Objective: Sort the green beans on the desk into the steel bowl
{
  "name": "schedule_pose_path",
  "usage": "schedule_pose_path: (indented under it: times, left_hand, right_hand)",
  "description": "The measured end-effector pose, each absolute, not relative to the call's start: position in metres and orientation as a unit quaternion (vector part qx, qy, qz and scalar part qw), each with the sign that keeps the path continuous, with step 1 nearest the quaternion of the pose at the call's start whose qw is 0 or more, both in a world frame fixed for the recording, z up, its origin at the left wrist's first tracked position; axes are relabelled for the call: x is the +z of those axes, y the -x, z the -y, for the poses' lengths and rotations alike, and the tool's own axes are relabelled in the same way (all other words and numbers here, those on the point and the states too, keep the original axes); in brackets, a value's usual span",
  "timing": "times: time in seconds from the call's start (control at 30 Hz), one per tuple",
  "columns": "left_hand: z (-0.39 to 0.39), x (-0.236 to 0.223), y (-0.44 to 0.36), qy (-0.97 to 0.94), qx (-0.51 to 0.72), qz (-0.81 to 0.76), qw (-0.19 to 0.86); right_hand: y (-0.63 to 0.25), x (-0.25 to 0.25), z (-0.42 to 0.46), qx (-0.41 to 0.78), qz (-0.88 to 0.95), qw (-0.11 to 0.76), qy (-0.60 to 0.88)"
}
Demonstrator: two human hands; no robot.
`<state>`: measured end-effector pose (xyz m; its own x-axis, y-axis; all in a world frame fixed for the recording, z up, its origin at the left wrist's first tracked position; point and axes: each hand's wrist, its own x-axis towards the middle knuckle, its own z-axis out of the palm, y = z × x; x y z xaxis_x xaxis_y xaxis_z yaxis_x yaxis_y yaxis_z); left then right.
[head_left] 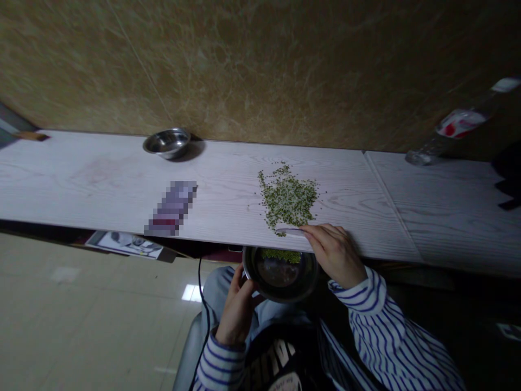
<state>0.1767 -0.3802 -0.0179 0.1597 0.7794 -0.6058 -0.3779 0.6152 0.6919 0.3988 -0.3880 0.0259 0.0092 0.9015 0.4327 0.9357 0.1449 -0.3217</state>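
Small green beans (288, 198) lie spread in a loose patch on the white wood-grain table. My right hand (336, 252) pinches a thin, pale, spoon-like piece (290, 231) at the patch's front edge, close to the table's edge. Its exact kind is hard to make out. Just below that edge, my left hand (238, 307) grips the left rim of a metal bowl (280, 290), its fingers partly hidden. More green beans gather at the far side inside this bowl, which sits above my lap.
An empty-looking small metal bowl (166, 144) stands by the wall, left of the beans. Nearer the front lies a blurred-out phone-shaped item (171, 209). A clear plastic bottle (458, 125) stands at the right. Below the table hang an open drawer (128, 244) and a black cable (207, 312).
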Motion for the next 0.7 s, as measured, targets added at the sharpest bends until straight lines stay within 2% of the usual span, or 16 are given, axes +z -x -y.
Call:
schedule_pose_path:
  times: [0.7]
  left_hand:
    - [0.3813, -0.0203, -0.1754, -0.196, 0.395, -0.51, 0.739]
  right_hand:
    - [-0.3966, 0.0273, 0.3917, -0.026, 0.706, 0.276, 0.652]
